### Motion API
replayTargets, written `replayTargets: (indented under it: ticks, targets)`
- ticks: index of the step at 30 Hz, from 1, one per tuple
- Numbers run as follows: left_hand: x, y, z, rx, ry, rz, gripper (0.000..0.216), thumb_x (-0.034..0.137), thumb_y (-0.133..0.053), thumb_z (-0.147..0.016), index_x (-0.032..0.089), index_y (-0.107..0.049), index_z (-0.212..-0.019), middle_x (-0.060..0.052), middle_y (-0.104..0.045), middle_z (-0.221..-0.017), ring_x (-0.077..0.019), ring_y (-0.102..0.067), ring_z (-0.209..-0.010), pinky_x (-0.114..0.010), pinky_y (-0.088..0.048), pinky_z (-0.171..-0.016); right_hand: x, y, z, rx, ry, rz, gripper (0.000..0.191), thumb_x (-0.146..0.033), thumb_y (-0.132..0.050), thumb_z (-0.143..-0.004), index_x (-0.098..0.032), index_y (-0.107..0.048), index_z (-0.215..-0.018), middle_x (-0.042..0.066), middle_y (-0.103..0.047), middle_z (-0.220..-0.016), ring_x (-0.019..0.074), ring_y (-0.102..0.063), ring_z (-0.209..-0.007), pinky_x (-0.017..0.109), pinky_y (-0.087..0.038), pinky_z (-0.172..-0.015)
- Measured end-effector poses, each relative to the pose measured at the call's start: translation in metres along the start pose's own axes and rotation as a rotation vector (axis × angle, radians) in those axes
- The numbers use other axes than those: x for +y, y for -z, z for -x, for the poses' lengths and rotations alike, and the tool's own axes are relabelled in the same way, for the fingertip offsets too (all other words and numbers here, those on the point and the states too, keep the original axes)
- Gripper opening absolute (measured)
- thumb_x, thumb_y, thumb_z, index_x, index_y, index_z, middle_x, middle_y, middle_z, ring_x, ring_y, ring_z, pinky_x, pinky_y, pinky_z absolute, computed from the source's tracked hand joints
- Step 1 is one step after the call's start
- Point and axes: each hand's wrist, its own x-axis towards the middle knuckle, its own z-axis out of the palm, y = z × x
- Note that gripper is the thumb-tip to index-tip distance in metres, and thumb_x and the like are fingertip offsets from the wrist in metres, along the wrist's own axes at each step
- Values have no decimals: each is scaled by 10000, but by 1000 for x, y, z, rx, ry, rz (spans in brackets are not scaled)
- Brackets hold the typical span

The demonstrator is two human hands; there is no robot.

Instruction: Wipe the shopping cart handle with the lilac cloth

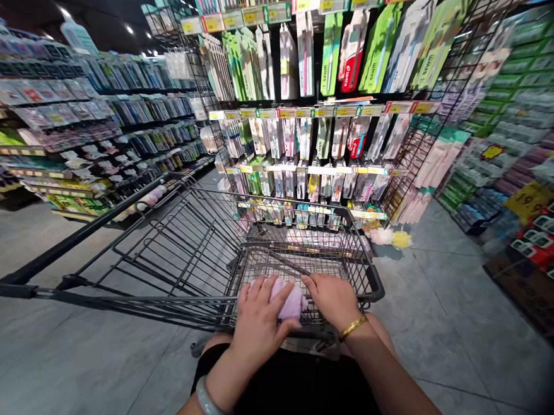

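A black wire shopping cart (127, 247) stands in front of me in a shop aisle. Both my hands rest at its near end. My left hand (258, 320) lies with fingers curled over a small pink soft item (293, 302), possibly a cloth or pouch, that sits on the cart's handle area. My right hand (331, 298) lies palm down beside it, its fingers touching the pink item's right side and the cart's grid. A pale bangle is on my left wrist and a gold bracelet on my right.
A rack of hanging toothbrush packs (312, 109) stands just beyond the cart. Shelves of packaged goods (74, 117) run along the left. Stacked boxes and a yellow price sign (528, 200) line the right. Grey tiled floor (441, 307) lies on both sides.
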Motion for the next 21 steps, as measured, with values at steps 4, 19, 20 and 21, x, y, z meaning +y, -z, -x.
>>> replayTargets:
  ticks: [4,19,20,21]
  targets:
    - [9,-4,-14,-6,37,27,460,390,-602,-858,415,-544,-1314,-68,-593,-1245,-291,-510,-1128,-503,-350,-962,0,1,-1,-40,-5,14,602,-556,-171,-994,-234,-674,-918,64,-716,-869,194,-673,-831,266,-386,-651]
    - [-18,-21,10,289,-8,23,303,181,-622,-816,312,-671,-1085,-68,-628,-1210,-274,-516,-1148,-505,-308,-1012,-4,4,-1,-67,-33,30,656,-584,-138,-985,-234,-690,-932,67,-722,-880,187,-678,-839,263,-387,-637]
    - [-24,-21,12,298,-46,21,314,166,-626,-813,328,-673,-1079,-58,-630,-1207,-262,-519,-1148,-496,-318,-1012,-3,4,-1,-65,-28,26,657,-583,-136,-985,-234,-690,-928,66,-722,-873,183,-677,-836,261,-383,-635]
    - [-34,-21,16,309,-77,17,323,162,-632,-812,337,-672,-1080,-53,-627,-1208,-253,-522,-1149,-483,-334,-1007,-3,4,-1,-61,-24,21,655,-583,-139,-985,-234,-690,-920,62,-721,-864,181,-676,-830,259,-378,-631]
